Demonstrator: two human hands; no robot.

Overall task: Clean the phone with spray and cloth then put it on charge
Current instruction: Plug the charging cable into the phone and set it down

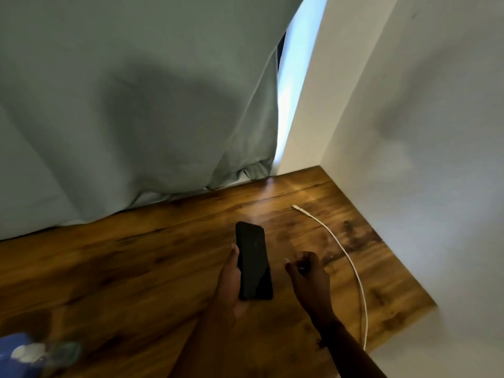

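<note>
A black phone (254, 260) with a dark screen lies face up in my left hand (228, 285), just above the wooden table (122, 268). My right hand (306, 271) hovers to the right of the phone, fingers loosely curled, holding nothing. A white charging cable (346, 255) curves over the table on the right; its plug end (296, 207) rests near the far corner. A blurred bottle with a white top (30, 353) sits at the bottom left. I see no cloth.
A grey-green curtain (122, 105) hangs behind the table, with a bright gap beside it. A white wall (422, 132) borders the table on the right. The cable drops over the table's front right edge.
</note>
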